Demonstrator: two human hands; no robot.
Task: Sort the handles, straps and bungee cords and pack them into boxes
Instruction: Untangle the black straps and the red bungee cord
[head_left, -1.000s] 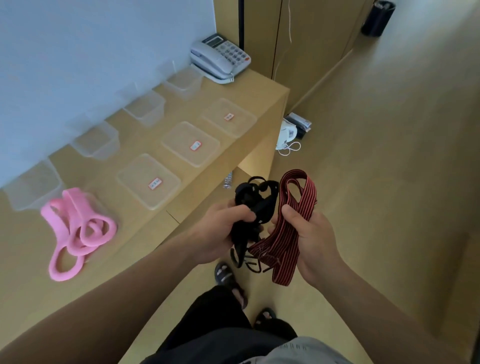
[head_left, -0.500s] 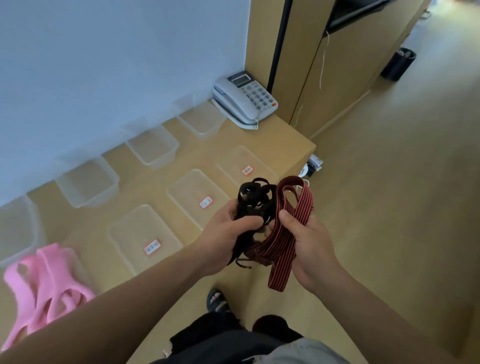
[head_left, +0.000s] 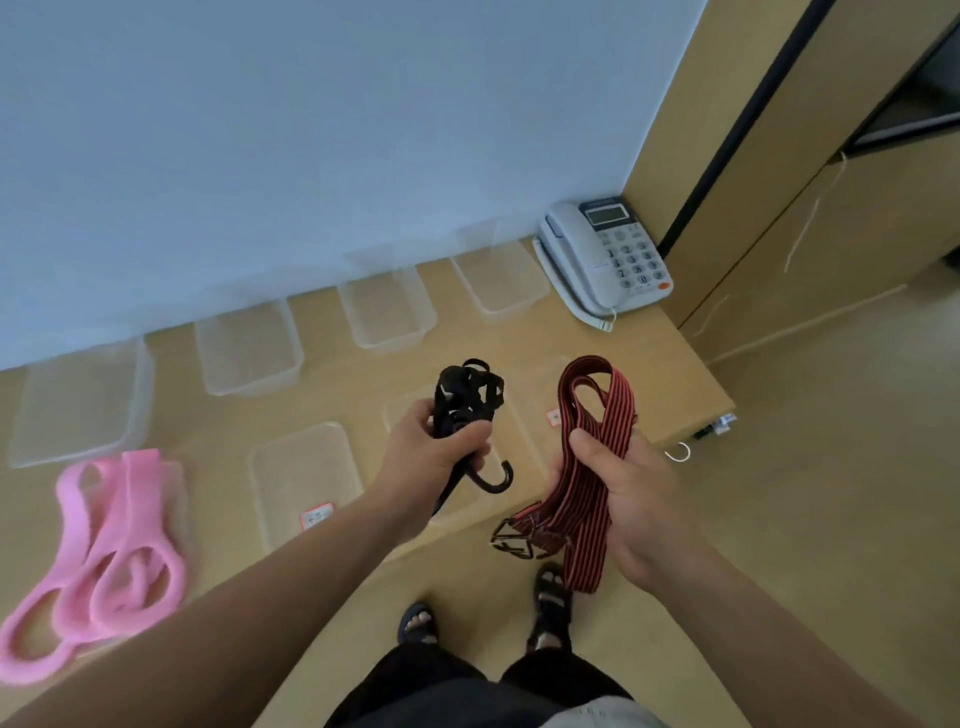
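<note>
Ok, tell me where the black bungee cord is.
The black bungee cord is centre frame in the head view, gripped in the left hand above the table, just left of the red striped strap in the right hand.

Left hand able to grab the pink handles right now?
Probably not yet: the left hand grips the black bungee cord, so its fingers are full. The way over to the pink handles looks open, though.

A grey telephone (head_left: 605, 260) sits on the wooden counter's (head_left: 670, 364) far right corner, beside the pale blue wall (head_left: 311, 130).
</note>
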